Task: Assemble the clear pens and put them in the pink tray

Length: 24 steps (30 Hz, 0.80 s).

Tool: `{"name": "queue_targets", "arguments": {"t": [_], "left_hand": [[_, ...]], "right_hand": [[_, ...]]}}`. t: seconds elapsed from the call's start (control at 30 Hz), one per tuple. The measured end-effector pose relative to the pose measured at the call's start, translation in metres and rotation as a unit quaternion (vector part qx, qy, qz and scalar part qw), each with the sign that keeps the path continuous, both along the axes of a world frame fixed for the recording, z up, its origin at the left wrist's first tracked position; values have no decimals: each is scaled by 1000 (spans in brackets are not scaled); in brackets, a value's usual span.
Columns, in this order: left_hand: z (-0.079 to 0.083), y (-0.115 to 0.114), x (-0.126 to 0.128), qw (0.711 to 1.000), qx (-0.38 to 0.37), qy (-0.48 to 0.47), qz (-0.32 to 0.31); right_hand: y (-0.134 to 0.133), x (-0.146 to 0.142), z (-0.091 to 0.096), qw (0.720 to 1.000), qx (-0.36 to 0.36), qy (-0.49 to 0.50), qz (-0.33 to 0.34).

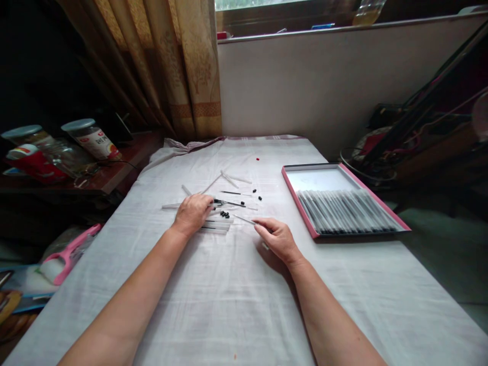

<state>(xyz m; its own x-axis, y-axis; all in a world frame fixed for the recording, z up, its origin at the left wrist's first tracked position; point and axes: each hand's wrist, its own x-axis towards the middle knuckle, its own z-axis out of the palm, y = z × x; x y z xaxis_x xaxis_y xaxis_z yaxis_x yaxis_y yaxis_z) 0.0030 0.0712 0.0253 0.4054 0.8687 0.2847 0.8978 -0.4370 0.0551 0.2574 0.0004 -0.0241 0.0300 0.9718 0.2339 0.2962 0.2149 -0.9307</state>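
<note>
1. Pale checked cloth point(229, 305) is covering a table that is reaching toward a plain wall point(274, 86), while gold curtains point(198, 66) are hanging at the far left.
2. Near the middle, the person's right hand point(277, 239) is pinching a slim rod point(244, 219) in a narrow grip, at its near end. The other end is pointing left toward loose parts; this hold is probably leaving that tip free to steer.
3. The left hand point(193, 211) is curving over the loose parts, beside some dark pieces. Its fingertips are partly hidden, so I cannot tell whether they are closing on anything.
4. Around it, clear tubes point(238, 179) are lying at loose angles, and small black caps point(224, 215) are sitting between the hands, seemingly for easy reach. One red cap point(257, 159) is lying apart, farther back.
5. On the right, a pink-edged box point(299, 202) is holding pen-like sticks point(345, 211) side by side; its raised rim is likely stopping them from rolling away.
6. Lidded jars point(93, 140) are standing on a dark side table at the left, well apart from the hands.
</note>
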Motion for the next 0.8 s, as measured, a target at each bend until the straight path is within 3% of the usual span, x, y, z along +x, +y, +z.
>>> {"name": "queue_targets", "arguments": {"t": [0.17, 0.3, 0.5, 0.8], "left_hand": [[-22, -51, 7, 980, -17, -193, -49], [-34, -75, 14, 947, -68, -311, -41], [-35, -79, 16, 933, -98, -344, -30], [-34, -80, 17, 937, -97, -334, -38]], "right_hand": [[-4, -2, 8, 1000, 5, 22, 12], [-7, -4, 10, 998, 4, -21, 59], [-7, -4, 11, 996, -9, -44, 75], [-8, -4, 13, 993, -44, -48, 96]]}}
